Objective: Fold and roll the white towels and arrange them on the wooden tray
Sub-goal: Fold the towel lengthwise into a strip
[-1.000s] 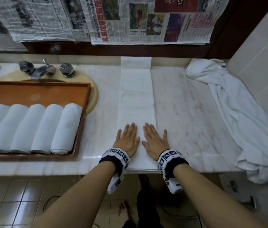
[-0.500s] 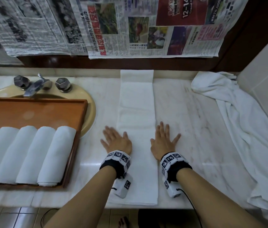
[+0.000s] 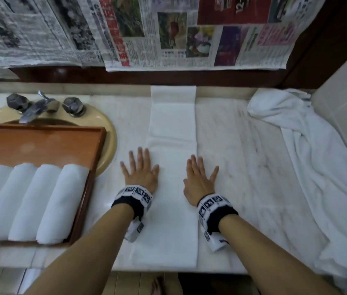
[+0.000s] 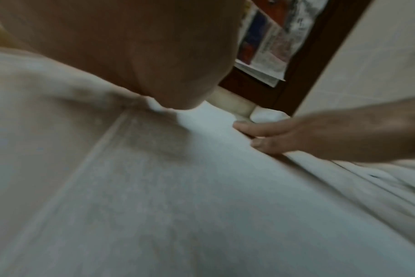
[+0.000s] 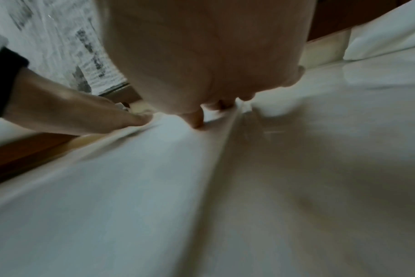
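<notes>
A white towel (image 3: 171, 128), folded into a long narrow strip, lies flat on the marble counter (image 3: 243, 158) from the back wall to the front edge. My left hand (image 3: 139, 167) lies flat with spread fingers across the strip's left edge. My right hand (image 3: 199, 173) lies flat across its right edge, fingers straight. The same strip (image 4: 201, 196) fills the left wrist view, where my right hand (image 4: 284, 138) presses its far edge. On the left, the wooden tray (image 3: 40, 143) holds several rolled white towels (image 3: 40, 201) side by side.
A crumpled white towel (image 3: 317, 158) drapes over the counter's right side and front edge by the tiled wall. A beige sink (image 3: 108, 133) with a metal faucet (image 3: 34, 107) sits behind the tray. Newspaper sheets (image 3: 168, 35) hang above the counter.
My hands have slid apart from the middle of the strip to its two side edges and moved farther up it. The head view has shifted closer to the counter.
</notes>
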Tool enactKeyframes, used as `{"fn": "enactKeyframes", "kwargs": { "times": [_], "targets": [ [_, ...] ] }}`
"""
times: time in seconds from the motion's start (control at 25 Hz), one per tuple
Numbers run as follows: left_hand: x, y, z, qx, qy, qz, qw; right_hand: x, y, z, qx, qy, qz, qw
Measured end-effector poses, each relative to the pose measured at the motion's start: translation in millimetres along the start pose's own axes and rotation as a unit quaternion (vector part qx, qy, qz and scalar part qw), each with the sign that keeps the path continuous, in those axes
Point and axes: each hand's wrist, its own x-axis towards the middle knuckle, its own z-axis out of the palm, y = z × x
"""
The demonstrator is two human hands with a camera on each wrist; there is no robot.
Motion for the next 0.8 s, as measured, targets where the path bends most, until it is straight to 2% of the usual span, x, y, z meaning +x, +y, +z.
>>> {"fn": "enactKeyframes", "kwargs": {
  "times": [0.08, 0.12, 0.16, 0.28, 0.32, 0.36, 0.44, 0.48, 0.52, 0.68, 0.72, 0.8],
  "targets": [
    [-26.5, 5.4, 13.7, 0.021, -0.026, 0.116, 0.993, -16.5, -12.9, 13.1, 0.013, -0.008, -0.031, 0.999],
    [-40.8, -3.6, 25.0, 0.039, -0.032, 0.151, 0.987, -26.2, -11.7, 24.0, -0.001, -0.008, -0.050, 0.999],
    [-51.9, -18.4, 29.8, 0.047, -0.033, 0.146, 0.988, -35.5, -4.3, 29.8, -0.011, -0.010, -0.043, 0.999],
    [-68.0, -64.4, 28.9, 0.001, -0.014, -0.005, 1.000, -55.9, 23.2, 35.0, 0.027, -0.001, 0.113, 0.993],
    [-76.7, -69.7, 29.6, 0.000, -0.002, -0.003, 1.000, -66.8, 21.6, 37.9, 0.035, 0.012, 0.129, 0.991],
    [-87.2, -65.7, 32.9, 0.006, 0.014, 0.047, 0.999, -78.4, 12.0, 42.7, 0.027, 0.031, 0.096, 0.995],
    [-115.3, -49.0, 51.0, 0.021, 0.016, 0.180, 0.983, -101.5, -16.5, 63.8, -0.009, 0.036, -0.028, 0.999],
    [-127.7, -45.5, 64.2, 0.038, 0.005, 0.225, 0.974, -110.6, -24.9, 76.7, -0.020, 0.028, -0.069, 0.997],
    [-141.1, -51.3, 76.3, 0.059, -0.001, 0.240, 0.969, -119.7, -26.7, 87.9, -0.033, 0.023, -0.077, 0.996],
    [-149.9, -93.8, 78.8, 0.044, 0.010, 0.158, 0.986, -127.8, 2.1, 91.9, -0.042, 0.027, 0.006, 0.999],
    [-148.9, -99.3, 72.7, 0.043, 0.018, 0.151, 0.987, -127.9, 3.6, 88.7, -0.060, 0.033, 0.004, 0.998],
    [-147.2, -102.0, 60.8, 0.009, 0.076, 0.165, 0.983, -129.6, -5.4, 81.4, -0.049, 0.079, -0.031, 0.995]
  ]
}}
